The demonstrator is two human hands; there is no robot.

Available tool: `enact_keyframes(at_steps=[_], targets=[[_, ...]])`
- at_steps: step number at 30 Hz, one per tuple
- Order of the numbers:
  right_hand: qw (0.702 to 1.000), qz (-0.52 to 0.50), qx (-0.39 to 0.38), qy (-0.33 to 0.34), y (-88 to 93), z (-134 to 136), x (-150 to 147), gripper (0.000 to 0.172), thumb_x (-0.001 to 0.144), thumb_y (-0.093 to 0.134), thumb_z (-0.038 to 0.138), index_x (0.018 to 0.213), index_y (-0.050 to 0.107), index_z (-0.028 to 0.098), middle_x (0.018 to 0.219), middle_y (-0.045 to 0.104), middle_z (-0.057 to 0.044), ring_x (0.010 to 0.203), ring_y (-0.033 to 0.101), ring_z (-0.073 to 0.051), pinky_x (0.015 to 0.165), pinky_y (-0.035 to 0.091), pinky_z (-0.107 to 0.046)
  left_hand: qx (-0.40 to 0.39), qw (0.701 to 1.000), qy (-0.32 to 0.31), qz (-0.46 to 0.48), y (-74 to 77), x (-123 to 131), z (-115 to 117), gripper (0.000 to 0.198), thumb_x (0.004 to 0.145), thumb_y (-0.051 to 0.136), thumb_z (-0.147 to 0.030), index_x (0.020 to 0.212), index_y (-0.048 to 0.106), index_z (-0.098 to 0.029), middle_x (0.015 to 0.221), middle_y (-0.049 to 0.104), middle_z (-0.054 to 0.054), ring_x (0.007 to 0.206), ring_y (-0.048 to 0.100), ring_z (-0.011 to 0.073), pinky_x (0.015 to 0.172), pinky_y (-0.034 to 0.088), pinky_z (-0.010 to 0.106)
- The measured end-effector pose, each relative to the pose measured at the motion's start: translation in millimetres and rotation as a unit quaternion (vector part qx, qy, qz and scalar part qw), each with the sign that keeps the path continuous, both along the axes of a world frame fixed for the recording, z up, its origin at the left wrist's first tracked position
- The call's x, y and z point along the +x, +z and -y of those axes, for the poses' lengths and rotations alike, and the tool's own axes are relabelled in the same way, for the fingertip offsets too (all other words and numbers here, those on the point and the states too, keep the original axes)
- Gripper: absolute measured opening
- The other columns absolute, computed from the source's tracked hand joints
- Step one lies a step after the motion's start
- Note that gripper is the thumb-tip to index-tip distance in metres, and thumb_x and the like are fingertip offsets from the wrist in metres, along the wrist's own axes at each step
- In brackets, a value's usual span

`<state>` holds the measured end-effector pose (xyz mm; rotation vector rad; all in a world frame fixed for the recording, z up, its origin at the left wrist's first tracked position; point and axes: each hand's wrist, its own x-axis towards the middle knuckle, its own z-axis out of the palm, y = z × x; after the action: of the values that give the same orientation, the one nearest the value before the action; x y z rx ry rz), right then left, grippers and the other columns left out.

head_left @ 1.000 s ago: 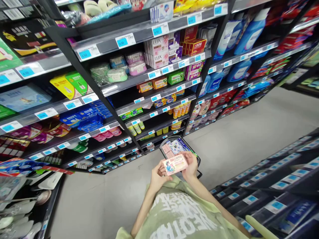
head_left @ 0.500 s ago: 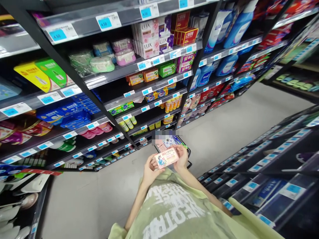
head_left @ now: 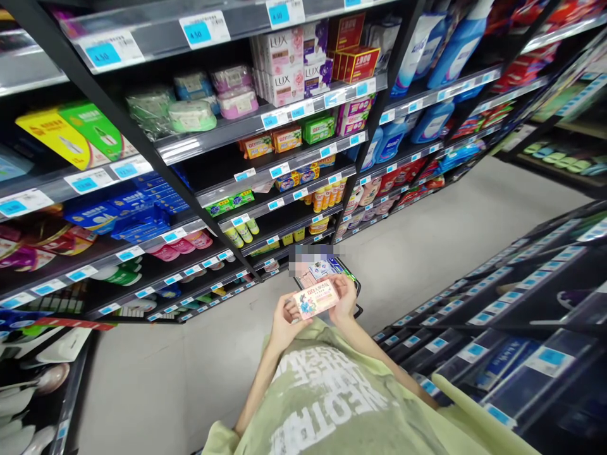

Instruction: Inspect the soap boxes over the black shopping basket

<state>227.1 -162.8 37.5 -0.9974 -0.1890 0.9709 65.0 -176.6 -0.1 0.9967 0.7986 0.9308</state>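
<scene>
A small pale pink printed box (head_left: 317, 299), its kind of contents not clear, is held level in front of my shirt. My left hand (head_left: 287, 321) grips its left end, thumb along the near edge. On the other end, my right hand (head_left: 345, 297) is closed with the fingers around the box's corner. Just beyond the box stands a shopping cart (head_left: 359, 309), partly hidden by my hands and a blurred patch. Flat packages (head_left: 322, 268) in pink, white and blue lie in it.
Shelves ahead carry LUX soap boxes (head_left: 284, 69), wrapped soaps (head_left: 237, 101) and blue bottles (head_left: 434, 120). Another shelf rack (head_left: 455, 354) runs close on my right. Ladles (head_left: 52, 379) hang or lie at lower left. Grey floor (head_left: 427, 240) stretches along the aisle.
My view has shifted slightly, so the left shelves sit a little further left. Both hands keep hold of the box, which has barely moved.
</scene>
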Motion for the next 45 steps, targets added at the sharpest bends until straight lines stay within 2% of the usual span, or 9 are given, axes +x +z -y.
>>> enact_keyframes(at_steps=[13, 20, 31, 45], targets=[[1.000, -0.004, 0.001, -0.007, 1.8, 0.2, 0.4, 0.031, 0.079, 0.052, 0.043, 0.061, 0.062, 0.020, 0.068, 0.070, -0.004, 0.065, 0.067, -0.023, 0.066, 0.051, -0.034, -0.017, 1.000, 0.010, -0.005, 2.8, 1.2, -1.2, 0.081, 0.055, 0.095, -0.026, 0.120, 0.047, -0.020, 0.107, 0.071, 0.010, 0.085, 0.069, 0.0167, 0.073, 0.055, 0.025], [0.999, -0.013, -0.018, -0.026, -1.1, -1.3, 0.1, 0.029, 0.077, 0.052, 0.042, 0.059, 0.059, 0.021, 0.067, 0.069, -0.004, 0.064, 0.066, -0.022, 0.067, 0.051, -0.035, -0.019, 1.000, 0.014, -0.012, 2.2, 2.4, -1.5, 0.086, 0.054, 0.095, -0.028, 0.126, 0.048, -0.021, 0.109, 0.071, 0.010, 0.087, 0.070, 0.0184, 0.074, 0.055, 0.026], [0.999, -0.030, -0.024, -0.030, -5.5, -1.1, 0.5, 0.029, 0.078, 0.054, 0.041, 0.059, 0.061, 0.020, 0.066, 0.069, -0.004, 0.065, 0.067, -0.023, 0.067, 0.052, -0.035, 0.000, 1.000, 0.004, -0.012, -3.2, 0.6, -0.1, 0.078, 0.063, 0.091, -0.028, 0.127, 0.047, -0.020, 0.107, 0.071, 0.010, 0.084, 0.067, 0.0142, 0.072, 0.053, 0.022], [0.999, -0.026, -0.024, -0.029, -8.1, -2.2, 0.5, 0.028, 0.077, 0.053, 0.042, 0.059, 0.059, 0.021, 0.066, 0.069, -0.003, 0.064, 0.067, -0.023, 0.067, 0.052, -0.035, -0.006, 1.000, 0.008, -0.015, -1.6, 2.0, -0.5, 0.079, 0.061, 0.092, -0.030, 0.127, 0.047, -0.021, 0.107, 0.070, 0.009, 0.083, 0.067, 0.0143, 0.072, 0.052, 0.022]])
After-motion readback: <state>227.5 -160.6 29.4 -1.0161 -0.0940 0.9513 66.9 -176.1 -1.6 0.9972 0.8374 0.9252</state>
